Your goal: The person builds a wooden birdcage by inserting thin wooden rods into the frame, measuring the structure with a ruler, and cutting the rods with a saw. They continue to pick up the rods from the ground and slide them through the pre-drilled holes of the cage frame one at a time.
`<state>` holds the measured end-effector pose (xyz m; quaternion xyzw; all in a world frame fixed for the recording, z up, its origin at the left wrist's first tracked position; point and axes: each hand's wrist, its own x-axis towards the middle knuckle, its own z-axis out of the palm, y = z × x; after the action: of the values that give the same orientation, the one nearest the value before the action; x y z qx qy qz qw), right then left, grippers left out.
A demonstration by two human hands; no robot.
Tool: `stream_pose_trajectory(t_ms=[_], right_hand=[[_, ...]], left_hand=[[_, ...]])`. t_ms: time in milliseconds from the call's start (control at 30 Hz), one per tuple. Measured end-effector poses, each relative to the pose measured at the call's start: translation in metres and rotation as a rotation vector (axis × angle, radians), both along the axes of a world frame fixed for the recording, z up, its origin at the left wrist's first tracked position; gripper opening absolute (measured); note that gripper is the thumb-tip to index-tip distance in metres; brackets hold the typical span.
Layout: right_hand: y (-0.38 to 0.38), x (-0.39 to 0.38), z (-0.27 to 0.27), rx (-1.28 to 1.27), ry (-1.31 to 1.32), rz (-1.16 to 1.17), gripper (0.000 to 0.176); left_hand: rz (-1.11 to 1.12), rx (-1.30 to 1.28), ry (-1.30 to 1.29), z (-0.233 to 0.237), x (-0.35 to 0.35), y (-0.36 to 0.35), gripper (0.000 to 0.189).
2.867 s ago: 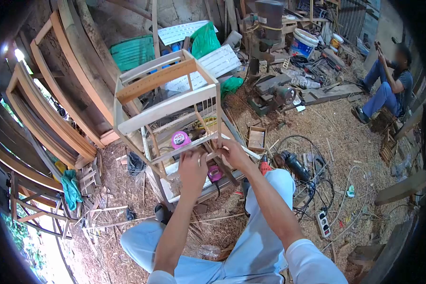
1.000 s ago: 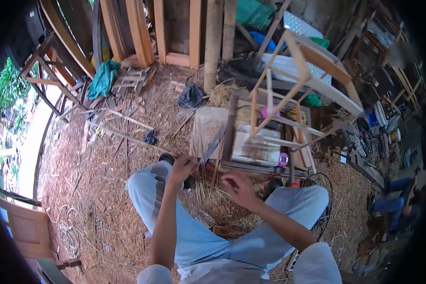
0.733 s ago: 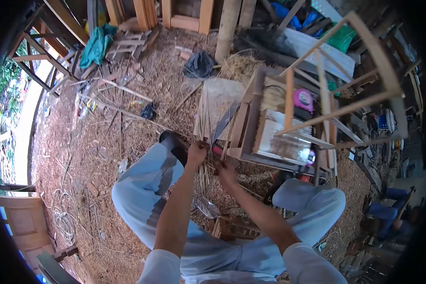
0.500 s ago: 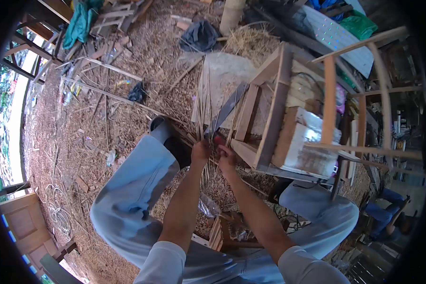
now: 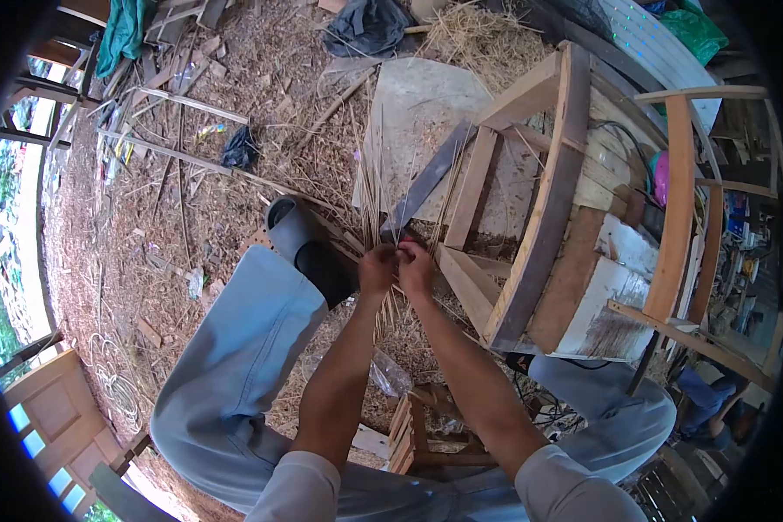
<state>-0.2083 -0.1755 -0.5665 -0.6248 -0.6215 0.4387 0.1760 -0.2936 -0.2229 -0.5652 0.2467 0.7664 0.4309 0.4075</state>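
- Hands: the left hand (image 5: pixel 377 269) and right hand (image 5: pixel 416 266) stand close together, fingers curled inward; whether they touch, or pinch a strip, cannot be told.
- Blade: a flat grey blade (image 5: pixel 432 180) lies aslant over the pale sheet (image 5: pixel 431 96) on the floor; its red handle (image 5: pixel 411 237), at the sheet's near edge, is partly hidden just beyond the fingers.
- Strips: a bundle of thin cane-like strips (image 5: pixel 373 165) runs along the sheet's left edge to the hands.
- Lettering: the pink tape measure (image 5: pixel 661 180) shows only in part, behind the chair frame; any label is too hidden to read.
- Workbench: the low wooden workbench (image 5: pixel 545 222), to the right, has a dark, curved left edge; a worn white-painted board (image 5: pixel 613 296) lies by its near edge, and a bare wooden chair frame (image 5: pixel 672 209) stands over its right side.
- Room: wood shavings cover the earthen floor (image 5: pixel 261 113); a black plastic bag (image 5: pixel 365 26) lies beyond the sheet's far-left corner, a pale coiled line (image 5: pixel 113 387) near the panelled door (image 5: pixel 56 400) at left.
- Co-worker: a seated person's blue trousers (image 5: pixel 703 391) appear at far right.
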Motion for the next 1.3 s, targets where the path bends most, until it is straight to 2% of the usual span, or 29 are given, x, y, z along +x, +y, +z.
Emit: stream_pose_trajectory(t_ms=[67,100,167,267,367,467,567,700,867,900,967,1000,1100,1133,1200,1267,1300], right_hand=[[0.0,0.002,-0.009,-0.032,0.107,-0.027,0.018],[-0.001,0.001,-0.013,-0.062,0.212,-0.043,0.018],[-0.004,-0.003,-0.003,-0.015,0.221,-0.08,0.019],[-0.004,-0.007,0.022,0.008,0.211,-0.15,0.019],[-0.002,-0.007,0.035,-0.039,0.197,-0.172,0.018],[0.001,-0.005,0.044,-0.047,0.194,-0.141,0.016],[0.005,-0.003,0.041,-0.021,0.212,-0.118,0.014],[0.005,-0.007,0.045,-0.014,0.169,-0.13,0.013],[0.005,-0.012,0.052,0.085,0.122,-0.119,0.013],[0.005,-0.013,0.05,0.151,0.151,-0.129,0.012],[0.004,-0.012,0.051,0.186,0.148,-0.098,0.012],[0.004,-0.011,0.056,0.218,0.145,-0.067,0.012],[0.001,-0.014,0.093,0.203,0.242,-0.067,0.011],[0.0,-0.014,0.105,0.234,0.268,-0.068,0.011],[-0.005,-0.011,0.129,0.236,0.329,0.026,0.011],[-0.013,-0.008,0.154,0.238,0.486,0.0,0.015],[-0.012,-0.012,0.168,0.195,0.617,-0.02,0.019]], left_hand=[[0.003,0.031,-0.106,0.012,-0.005,-0.001,0.021],[0.002,0.036,-0.097,0.003,-0.007,-0.004,0.021],[0.098,0.069,-0.282,-0.024,-0.008,-0.013,0.019],[0.082,-0.024,-0.182,0.02,-0.014,-0.005,0.018],[0.14,0.051,-0.201,0.013,-0.018,-0.007,0.019],[0.121,0.088,-0.288,0.025,-0.024,-0.004,0.02],[0.102,0.059,-0.262,0.039,-0.022,0.002,0.019],[0.098,0.115,-0.232,0.036,-0.02,0.002,0.02],[0.209,0.284,-0.347,0.007,-0.023,0.003,0.026],[0.209,0.292,-0.345,0.008,-0.024,0.007,0.026],[0.277,0.178,-0.04,0.015,-0.022,0.014,0.032],[0.277,0.188,-0.038,0.028,-0.022,0.017,0.032],[-0.071,0.165,-0.205,0.105,-0.043,0.036,0.034],[-0.078,0.195,-0.179,0.127,-0.052,0.041,0.034],[-0.037,0.344,-0.288,0.174,-0.064,0.052,0.038],[-0.023,0.364,-0.207,0.215,-0.077,0.065,0.038],[-0.072,0.258,0.242,0.217,-0.087,0.067,0.037]])
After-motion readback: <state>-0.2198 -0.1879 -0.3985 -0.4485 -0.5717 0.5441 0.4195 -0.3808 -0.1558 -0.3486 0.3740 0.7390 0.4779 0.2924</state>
